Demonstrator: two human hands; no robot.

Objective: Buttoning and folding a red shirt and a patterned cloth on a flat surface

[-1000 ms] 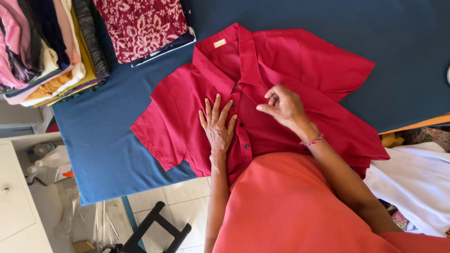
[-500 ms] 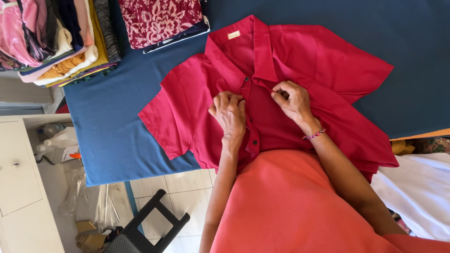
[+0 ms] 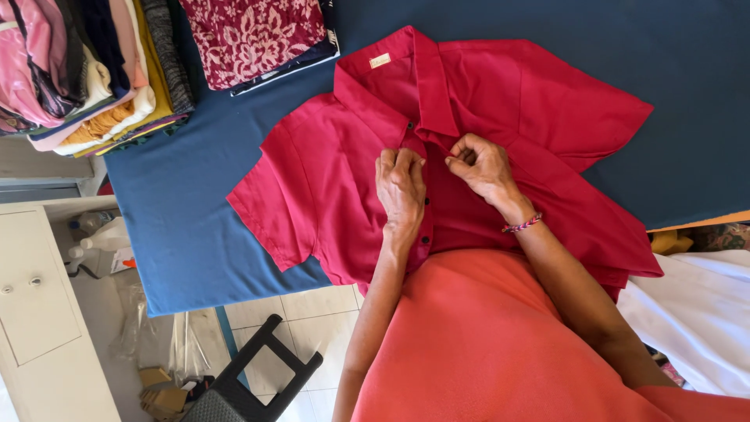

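Red short-sleeved collared cloth shirt [image 3: 328,180] lies flat, front up, on dark blue cloth-covered table [image 3: 180,227], collar toward far edge. Both hands sit at button placket, upper chest, just below collar. Left hand [image 3: 401,186]: fingers curled tight together, tips pressing fabric at placket edge. Right hand [image 3: 478,162]: fingers bent inward, thumb & forefinger pinching placket fabric. Hands close, approx. touching. Stack of folded multicoloured clothes [image 3: 86,70] at table's far-left corner; maroon floral-print folded fabric [image 3: 254,35] beside it.
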